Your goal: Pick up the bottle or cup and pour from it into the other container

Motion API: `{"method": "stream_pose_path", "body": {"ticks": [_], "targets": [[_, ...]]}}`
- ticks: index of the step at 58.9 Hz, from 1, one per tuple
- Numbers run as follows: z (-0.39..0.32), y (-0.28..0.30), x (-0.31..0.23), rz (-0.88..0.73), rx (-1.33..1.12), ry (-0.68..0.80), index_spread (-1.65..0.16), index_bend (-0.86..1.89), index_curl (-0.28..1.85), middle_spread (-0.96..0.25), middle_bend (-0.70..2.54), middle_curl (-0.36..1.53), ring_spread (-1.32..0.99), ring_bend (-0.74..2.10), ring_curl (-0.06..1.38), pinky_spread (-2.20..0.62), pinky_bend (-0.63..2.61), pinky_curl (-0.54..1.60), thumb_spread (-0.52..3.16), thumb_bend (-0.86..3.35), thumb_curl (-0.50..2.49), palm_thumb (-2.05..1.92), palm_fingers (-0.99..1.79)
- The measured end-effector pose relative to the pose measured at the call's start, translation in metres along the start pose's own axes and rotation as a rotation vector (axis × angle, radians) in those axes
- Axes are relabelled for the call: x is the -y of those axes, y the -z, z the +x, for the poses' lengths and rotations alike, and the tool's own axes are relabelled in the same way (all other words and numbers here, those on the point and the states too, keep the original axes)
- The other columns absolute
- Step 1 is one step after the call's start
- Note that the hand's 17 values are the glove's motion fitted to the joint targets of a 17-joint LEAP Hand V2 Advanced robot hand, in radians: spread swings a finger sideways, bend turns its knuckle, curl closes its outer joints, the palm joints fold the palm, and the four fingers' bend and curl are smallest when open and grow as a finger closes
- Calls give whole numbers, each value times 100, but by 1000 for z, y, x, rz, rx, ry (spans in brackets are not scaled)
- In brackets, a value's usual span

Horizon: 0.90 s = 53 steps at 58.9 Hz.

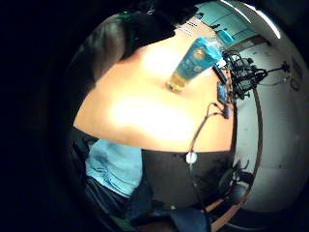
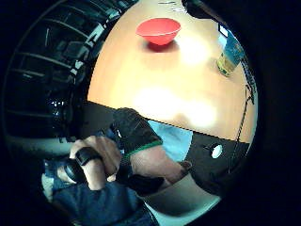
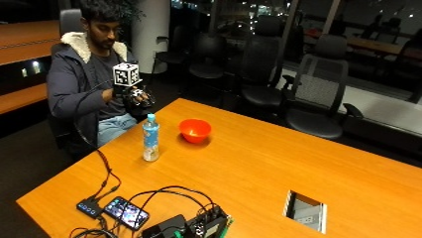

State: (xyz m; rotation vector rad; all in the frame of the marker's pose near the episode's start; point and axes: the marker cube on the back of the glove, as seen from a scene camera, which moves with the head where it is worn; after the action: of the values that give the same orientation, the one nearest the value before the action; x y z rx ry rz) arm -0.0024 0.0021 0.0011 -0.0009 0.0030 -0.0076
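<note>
At the table's near edge, in the outside view, the black-gloved right hand [image 3: 135, 96] is raised at the person's chest, holding nothing; whether its fingers are curled I cannot tell. The clear blue-labelled plastic bottle [image 3: 151, 137] stands upright just beside the round red plastic bowl [image 3: 195, 130]. The palm views show both untouched on the orange wooden table [image 2: 155, 80]. Nothing is started: grasping and pouring remain.

Open tabletop [image 3: 277, 163] between bottle [image 3: 151, 138] and bowl [image 3: 195, 130]
</note>
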Motion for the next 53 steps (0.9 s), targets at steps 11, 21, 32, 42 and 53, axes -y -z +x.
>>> {"method": "stream_pose_path", "body": {"ticks": [11, 21, 32, 42, 53], "targets": [[2, 1, 2, 0, 5, -2, -31, 23, 21, -2, 23, 16, 14, 19, 12, 29, 43, 16, 82, 5, 15, 21, 46], [-2, -1, -1, 2, -1, 12, -34, 20, 26, -2, 19, 21, 17, 18, 14, 33, 43, 18, 95, -1, 21, 23, 45], [3, -1, 0, -7, 2, 11, -35, 18, 30, -1, 19, 25, 18, 19, 17, 35, 43, 20, 99, -3, 25, 22, 44], [1, -1, -5, -1, 12, -2, -35, 18, 31, -2, 19, 27, 18, 18, 18, 36, 43, 22, 100, -3, 28, 22, 43], [17, -2, -22, 22, 23, -20, -35, 17, 32, -1, 19, 28, 18, 19, 20, 36, 44, 23, 100, -3, 30, 21, 41]]}}
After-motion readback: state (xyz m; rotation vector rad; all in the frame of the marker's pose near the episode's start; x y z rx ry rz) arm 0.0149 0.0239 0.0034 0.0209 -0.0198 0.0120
